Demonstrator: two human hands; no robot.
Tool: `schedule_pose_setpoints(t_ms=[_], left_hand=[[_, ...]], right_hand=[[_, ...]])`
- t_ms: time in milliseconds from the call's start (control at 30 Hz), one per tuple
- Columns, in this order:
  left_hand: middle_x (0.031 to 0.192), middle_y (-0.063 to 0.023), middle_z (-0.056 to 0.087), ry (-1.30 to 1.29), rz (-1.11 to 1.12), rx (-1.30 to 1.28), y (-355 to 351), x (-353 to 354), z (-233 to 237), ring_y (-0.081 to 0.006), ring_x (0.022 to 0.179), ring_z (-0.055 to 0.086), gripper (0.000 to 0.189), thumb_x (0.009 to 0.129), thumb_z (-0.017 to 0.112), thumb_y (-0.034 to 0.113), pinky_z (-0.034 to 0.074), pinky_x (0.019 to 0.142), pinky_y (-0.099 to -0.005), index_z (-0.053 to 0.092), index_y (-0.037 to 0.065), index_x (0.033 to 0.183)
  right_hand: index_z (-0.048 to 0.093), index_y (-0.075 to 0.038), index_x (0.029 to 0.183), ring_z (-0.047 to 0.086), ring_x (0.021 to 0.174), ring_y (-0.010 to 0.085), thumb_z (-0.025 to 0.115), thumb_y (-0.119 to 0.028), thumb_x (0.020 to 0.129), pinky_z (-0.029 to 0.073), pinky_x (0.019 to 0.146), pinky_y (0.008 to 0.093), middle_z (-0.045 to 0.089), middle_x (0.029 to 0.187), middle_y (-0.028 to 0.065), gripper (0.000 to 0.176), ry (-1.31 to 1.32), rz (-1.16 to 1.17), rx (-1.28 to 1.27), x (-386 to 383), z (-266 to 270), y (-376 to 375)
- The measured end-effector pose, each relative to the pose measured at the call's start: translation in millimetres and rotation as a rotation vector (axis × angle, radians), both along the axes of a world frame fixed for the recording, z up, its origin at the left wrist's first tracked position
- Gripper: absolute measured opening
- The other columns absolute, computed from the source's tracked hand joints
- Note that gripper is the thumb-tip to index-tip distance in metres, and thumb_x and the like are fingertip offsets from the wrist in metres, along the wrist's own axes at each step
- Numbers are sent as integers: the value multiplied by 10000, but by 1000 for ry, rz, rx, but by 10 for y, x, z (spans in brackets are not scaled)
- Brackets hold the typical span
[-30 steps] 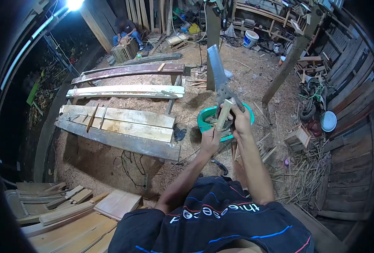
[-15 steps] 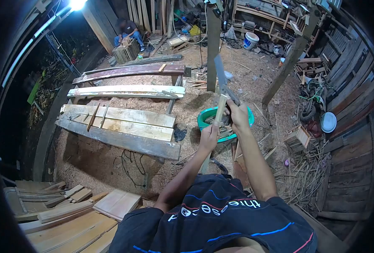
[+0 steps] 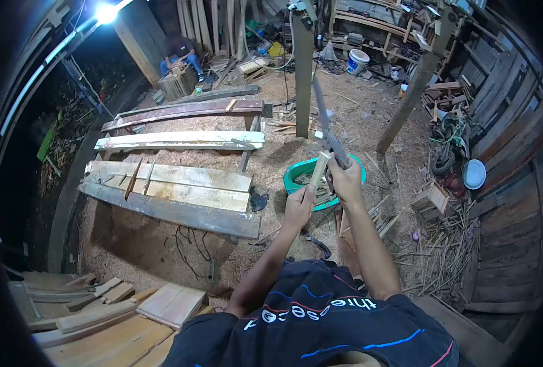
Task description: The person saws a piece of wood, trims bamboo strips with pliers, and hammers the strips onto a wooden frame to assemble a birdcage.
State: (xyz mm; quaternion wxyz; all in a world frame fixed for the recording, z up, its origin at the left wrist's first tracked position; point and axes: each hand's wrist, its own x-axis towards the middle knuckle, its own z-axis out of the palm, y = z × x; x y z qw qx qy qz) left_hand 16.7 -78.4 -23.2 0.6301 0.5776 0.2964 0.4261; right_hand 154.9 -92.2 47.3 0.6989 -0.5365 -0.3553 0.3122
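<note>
My left hand point(image 3: 300, 207) is closed round a short pale strip of wood point(image 3: 319, 170), held upright and slanting away from me. Beside it, my right hand point(image 3: 347, 182) grips the handle of a machete-like long-bladed knife point(image 3: 322, 109). The blade points up and away, seen nearly edge-on, close to the top end of the strip. Below both hands stands a green plastic basin point(image 3: 293, 178) with wood pieces in it, partly hidden by my hands and forearms.
Boards lie on a low bench point(image 3: 179, 211) to the left. A wooden post point(image 3: 303, 73) rises just ahead, with a slanted post point(image 3: 403, 110) to its right. Sticks point(image 3: 449, 257) litter the ground at right. Someone point(image 3: 183, 58) sits at the far left. Planks point(image 3: 112, 330) lie near me.
The knife has turned from showing its broad side to nearly edge-on, with the right hand slightly lower. The wood strip stays in the left hand, and the view has shifted slightly.
</note>
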Motion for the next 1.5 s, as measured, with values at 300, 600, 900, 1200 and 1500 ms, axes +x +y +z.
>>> schedule_pose_setpoints(t_ms=[300,600,900,1200,1500], left_hand=[[564,37,458,90,51,161,-17,142,226,-34,501,404,392,1013,471,288,291,454,-216,516,56,700],[583,61,427,-96,65,141,-151,240,42,-26,512,351,414,1022,447,296,266,457,-228,501,61,686],[574,71,405,65,161,131,-233,113,-104,-24,531,353,419,1022,437,320,263,465,-241,568,39,740],[556,50,400,71,210,158,-142,74,-102,-52,518,357,467,1026,415,343,280,465,-269,488,51,669],[509,41,405,-81,-28,-221,17,104,-119,-63,397,345,515,982,463,482,263,382,-237,469,106,630]], right_hand=[[578,-30,905,450,613,14,601,-112,936,359,526,206,529,719,-53,90,-231,-159,83,-42,212,-201],[612,-26,842,426,528,33,613,-179,938,317,465,217,517,662,-37,180,192,84,31,-105,225,-296],[579,7,965,423,482,65,561,-50,912,341,447,227,460,665,-9,80,560,321,-220,37,-3,-166],[606,31,944,421,492,59,577,-63,906,344,449,223,478,667,-17,106,443,338,-191,-31,-148,83],[605,-29,808,429,527,27,659,-249,917,325,470,218,518,638,-54,251,-70,47,-110,83,-208,99]])
